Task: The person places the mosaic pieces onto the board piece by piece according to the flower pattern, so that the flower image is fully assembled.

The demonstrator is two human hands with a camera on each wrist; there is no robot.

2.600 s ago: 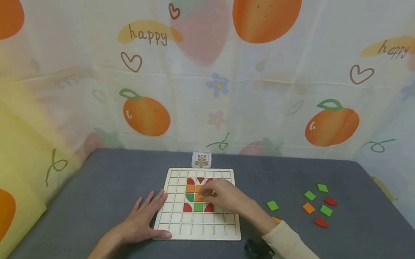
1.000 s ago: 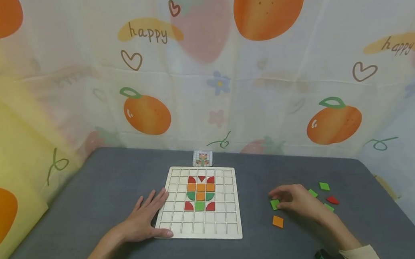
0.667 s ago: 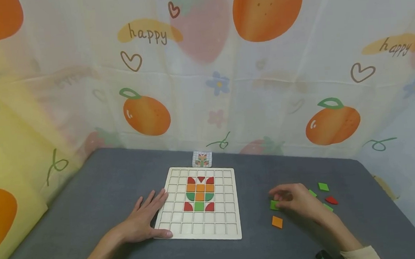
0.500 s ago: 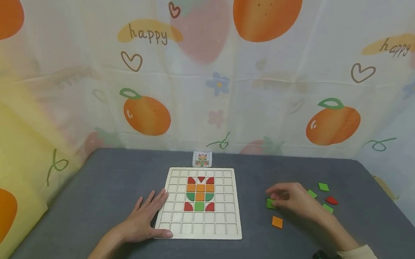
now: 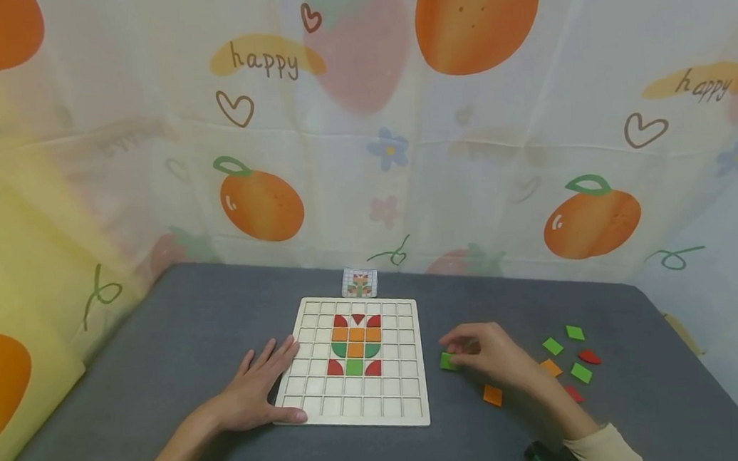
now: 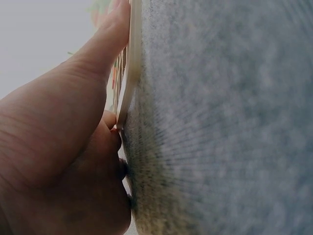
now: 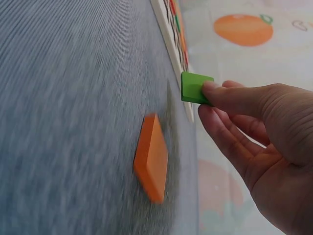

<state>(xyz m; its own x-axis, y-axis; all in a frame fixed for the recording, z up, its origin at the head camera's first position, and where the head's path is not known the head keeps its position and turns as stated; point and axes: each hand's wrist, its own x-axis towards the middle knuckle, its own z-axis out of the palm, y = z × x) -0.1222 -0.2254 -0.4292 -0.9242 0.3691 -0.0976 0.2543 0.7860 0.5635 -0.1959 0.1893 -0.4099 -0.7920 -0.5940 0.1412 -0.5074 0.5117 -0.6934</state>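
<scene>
Between thumb and fingers my right hand pinches a green square tile, just right of the board. The right wrist view shows that green tile lifted off the table. My left hand lies spread at the left edge of a white grid board, its thumb on the near left corner; in the left wrist view the thumb presses along the board's edge. Red, orange and green pieces form a tulip-like pattern around an orange tile in the board's grid.
A small pattern card lies behind the board. An orange tile sits alone below my right hand. Farther right are loose pieces: green tiles, an orange tile and red pieces. A printed cloth hangs behind the table.
My right hand left the board, went to the loose pieces, took hold of the green tile and now carries it left toward the board. My left hand has stayed put.
</scene>
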